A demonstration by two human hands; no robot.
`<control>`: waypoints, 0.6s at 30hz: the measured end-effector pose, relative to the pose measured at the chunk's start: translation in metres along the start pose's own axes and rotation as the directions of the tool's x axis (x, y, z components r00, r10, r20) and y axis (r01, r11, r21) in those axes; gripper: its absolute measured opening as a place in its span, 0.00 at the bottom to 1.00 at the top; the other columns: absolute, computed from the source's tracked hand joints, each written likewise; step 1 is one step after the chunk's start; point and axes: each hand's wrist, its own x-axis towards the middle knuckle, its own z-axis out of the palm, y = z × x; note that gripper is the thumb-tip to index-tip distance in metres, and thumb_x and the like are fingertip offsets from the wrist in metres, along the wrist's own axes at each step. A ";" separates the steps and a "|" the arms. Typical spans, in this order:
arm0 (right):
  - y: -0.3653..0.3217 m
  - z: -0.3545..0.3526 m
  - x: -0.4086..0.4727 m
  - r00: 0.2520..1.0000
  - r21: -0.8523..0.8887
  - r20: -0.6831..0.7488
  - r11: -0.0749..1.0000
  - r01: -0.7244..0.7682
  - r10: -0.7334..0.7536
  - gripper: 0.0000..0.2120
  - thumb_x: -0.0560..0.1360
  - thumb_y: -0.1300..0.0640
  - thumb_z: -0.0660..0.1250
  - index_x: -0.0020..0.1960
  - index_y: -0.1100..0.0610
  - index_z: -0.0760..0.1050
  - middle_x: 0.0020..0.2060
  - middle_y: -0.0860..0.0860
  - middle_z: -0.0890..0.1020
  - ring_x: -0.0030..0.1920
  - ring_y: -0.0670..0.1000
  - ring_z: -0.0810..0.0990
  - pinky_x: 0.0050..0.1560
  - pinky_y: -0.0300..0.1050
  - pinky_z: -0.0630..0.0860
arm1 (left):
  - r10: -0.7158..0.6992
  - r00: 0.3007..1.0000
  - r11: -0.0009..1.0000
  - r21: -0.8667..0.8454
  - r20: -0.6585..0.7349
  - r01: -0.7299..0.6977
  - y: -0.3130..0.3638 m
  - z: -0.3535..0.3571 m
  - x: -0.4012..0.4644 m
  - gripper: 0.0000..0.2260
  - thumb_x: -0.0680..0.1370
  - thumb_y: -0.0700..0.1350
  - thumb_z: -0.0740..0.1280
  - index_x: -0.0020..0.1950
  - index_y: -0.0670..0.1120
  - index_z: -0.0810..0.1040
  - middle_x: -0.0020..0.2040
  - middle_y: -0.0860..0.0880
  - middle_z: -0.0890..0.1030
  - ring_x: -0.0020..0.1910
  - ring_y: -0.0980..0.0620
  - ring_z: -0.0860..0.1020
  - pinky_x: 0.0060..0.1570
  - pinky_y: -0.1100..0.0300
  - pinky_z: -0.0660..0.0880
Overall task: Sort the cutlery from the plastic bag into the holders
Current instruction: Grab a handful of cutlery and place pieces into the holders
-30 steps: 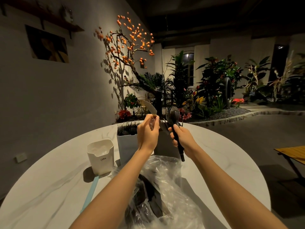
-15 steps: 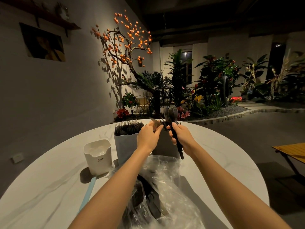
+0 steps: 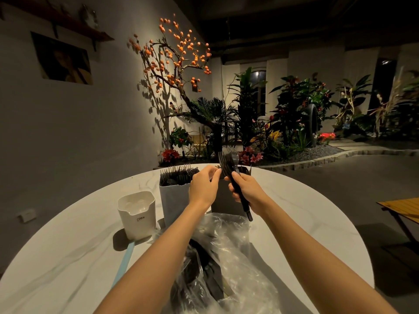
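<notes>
The right hand (image 3: 248, 191) is clamped around the handles of a bunch of black forks (image 3: 229, 163), thumb wrapped over the front, the tines pointing up and away and the handle ends sticking out below the wrist side of the palm. The bunch stands just above a dark holder (image 3: 226, 200), which sits on the round white marbled tabletop (image 3: 306, 211) and is mostly hidden behind both hands. The left hand (image 3: 202, 186) reaches to the rim of that dark holder with its fingertips (image 3: 216, 172) drawn together beside the fork tines; whether they pinch something is too hidden to tell.

Left of the dark holder, touching or nearly so, stands a light grey holder (image 3: 173, 200) packed with black cutlery, tines up. Further left, apart from it, stands a white holder (image 3: 137, 215) with small lettering on its front; pale pieces lie inside. A light blue strip (image 3: 123, 261) lies flat on the tabletop in front of the white holder.

Nearest the camera, between the forearms, a crumpled clear plastic bag (image 3: 229, 257) lies open on the tabletop with dark cutlery (image 3: 204, 273) inside it.

Beyond the tabletop stand a bare tree with orange fruits (image 3: 174, 55) and a bed of green plants (image 3: 294, 114).
</notes>
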 end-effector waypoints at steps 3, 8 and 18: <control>-0.001 0.004 0.000 0.998 0.005 0.064 1.000 -0.002 0.001 0.16 0.84 0.52 0.52 0.55 0.61 0.73 0.32 0.51 0.74 0.27 0.46 0.69 0.29 0.37 0.65 | -0.019 0.999 0.998 -0.064 0.037 0.021 -0.001 -0.002 0.001 0.14 0.81 0.54 0.62 0.52 0.45 0.80 0.43 0.48 0.81 0.45 0.50 0.79 0.47 0.53 0.75; -0.003 0.019 -0.003 0.982 0.016 0.190 1.000 0.014 -0.017 0.15 0.84 0.52 0.52 0.50 0.58 0.74 0.32 0.51 0.72 0.27 0.45 0.66 0.28 0.37 0.63 | -0.107 0.993 0.983 -0.142 0.053 0.114 0.005 -0.011 0.002 0.19 0.80 0.52 0.64 0.40 0.37 0.73 0.33 0.46 0.71 0.33 0.53 0.68 0.35 0.60 0.65; -0.004 0.049 -0.005 0.952 -0.105 0.306 0.993 0.063 -0.028 0.11 0.83 0.53 0.55 0.48 0.57 0.72 0.31 0.50 0.66 0.27 0.46 0.60 0.29 0.38 0.58 | -0.231 0.972 0.951 -0.203 0.036 0.234 -0.010 -0.034 -0.001 0.12 0.81 0.42 0.60 0.43 0.37 0.76 0.37 0.44 0.76 0.37 0.51 0.72 0.39 0.57 0.68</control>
